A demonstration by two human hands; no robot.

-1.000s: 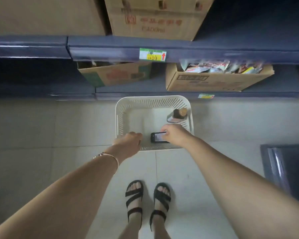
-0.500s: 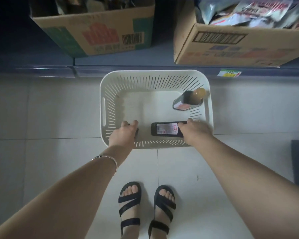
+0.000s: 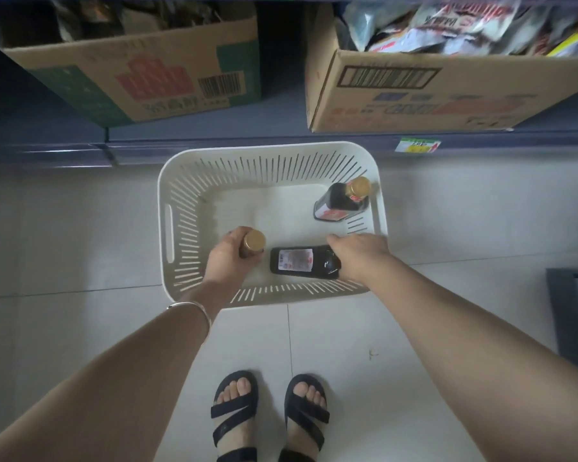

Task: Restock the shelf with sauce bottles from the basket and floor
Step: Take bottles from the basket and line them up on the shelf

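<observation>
A white slotted basket (image 3: pixel 167 195) stands on the tiled floor in front of the bottom shelf (image 3: pixel 214 151). My left hand (image 3: pixel 226 260) is wrapped around an upright sauce bottle (image 3: pixel 253 242), of which only the gold cap shows. My right hand (image 3: pixel 359 256) grips the neck end of a dark sauce bottle (image 3: pixel 296 263) lying on its side with its label facing up. A third dark bottle (image 3: pixel 342 201) with a gold cap leans in the basket's far right corner, untouched.
Two cardboard boxes sit on the bottom shelf: one with a red and green print (image 3: pixel 141 78) at left, one holding packets (image 3: pixel 431 85) at right. A price tag (image 3: pixel 417 146) marks the shelf edge. A dark mat (image 3: pixel 574 315) lies at right. My sandalled feet (image 3: pixel 267 415) stand before the basket.
I have bent closer to the basket. My left hand has raised an upright bottle so its gold cap now shows. My right hand has closed on the lying bottle's neck end.
</observation>
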